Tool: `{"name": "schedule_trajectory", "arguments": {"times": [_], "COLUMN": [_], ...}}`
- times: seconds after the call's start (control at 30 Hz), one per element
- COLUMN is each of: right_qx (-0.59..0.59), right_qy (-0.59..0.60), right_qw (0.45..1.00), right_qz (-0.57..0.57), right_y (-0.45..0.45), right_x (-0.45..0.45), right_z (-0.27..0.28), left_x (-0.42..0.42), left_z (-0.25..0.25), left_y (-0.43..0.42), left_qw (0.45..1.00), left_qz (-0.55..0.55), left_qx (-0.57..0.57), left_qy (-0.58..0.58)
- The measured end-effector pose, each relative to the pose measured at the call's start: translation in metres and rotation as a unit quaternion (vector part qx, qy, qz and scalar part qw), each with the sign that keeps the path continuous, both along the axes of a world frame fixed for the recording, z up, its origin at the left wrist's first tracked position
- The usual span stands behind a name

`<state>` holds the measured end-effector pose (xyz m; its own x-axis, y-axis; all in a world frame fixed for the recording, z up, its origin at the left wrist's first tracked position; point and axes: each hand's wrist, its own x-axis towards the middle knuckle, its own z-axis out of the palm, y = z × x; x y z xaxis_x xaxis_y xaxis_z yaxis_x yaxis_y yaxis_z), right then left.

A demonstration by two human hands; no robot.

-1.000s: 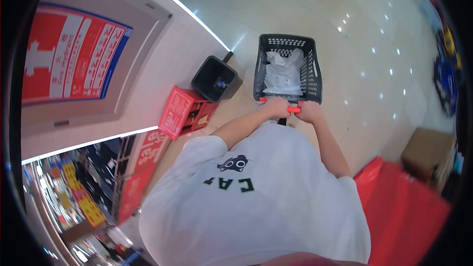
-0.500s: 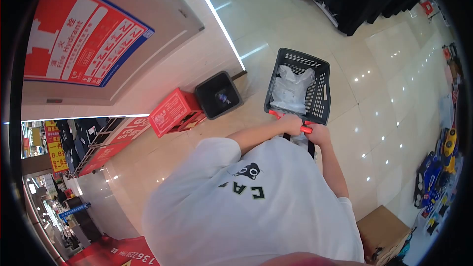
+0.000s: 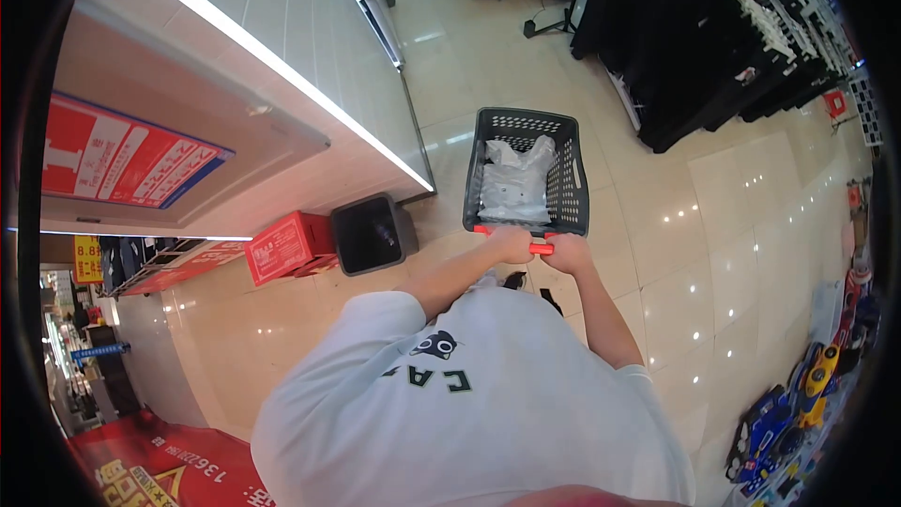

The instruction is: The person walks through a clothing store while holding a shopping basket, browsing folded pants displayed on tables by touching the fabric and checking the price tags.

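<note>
A dark grey perforated shopping basket [image 3: 580,178] is straight ahead of me, low in front of my body. In it lies a crumpled clear plastic bag [image 3: 516,183]. Along its near side runs a red handle [image 3: 542,248]. My left hand [image 3: 510,243] is closed around the left part of this handle. Closed on its right end is my right hand [image 3: 567,253], a short gap from the left. Both arms reach forward from a white T-shirt [image 3: 488,432]. The underside of the basket is hidden.
To the left stand a black bin [image 3: 374,239] and a red box [image 3: 289,249] by a wall with a fire hydrant sign [image 3: 127,155]. Racks of dark clothes [image 3: 657,56] are ahead right. Toys [image 3: 774,422] lie along the right, on a glossy tiled floor [image 3: 648,225].
The basket and both hands have shifted left in view, still gripping the handle. Bin, wall and clothes racks have slid downward in the picture; the cardboard box at lower right is out of view.
</note>
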<state>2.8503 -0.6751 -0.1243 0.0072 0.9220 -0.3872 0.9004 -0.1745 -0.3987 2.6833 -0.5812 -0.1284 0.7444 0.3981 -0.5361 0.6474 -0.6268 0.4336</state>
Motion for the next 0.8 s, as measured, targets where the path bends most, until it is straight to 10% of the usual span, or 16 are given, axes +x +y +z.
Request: {"name": "schedule_trajectory", "arguments": {"times": [0.8], "right_qx": [0.044], "right_qy": [0.041], "right_qw": [0.985], "right_qz": [0.163], "right_y": [0.417], "right_x": [0.134], "right_z": [0.000], "left_x": [0.106], "left_z": [0.010], "left_y": [0.359], "left_qw": [0.984], "left_qz": [0.170], "left_qx": [0.051], "left_qy": [0.003]}}
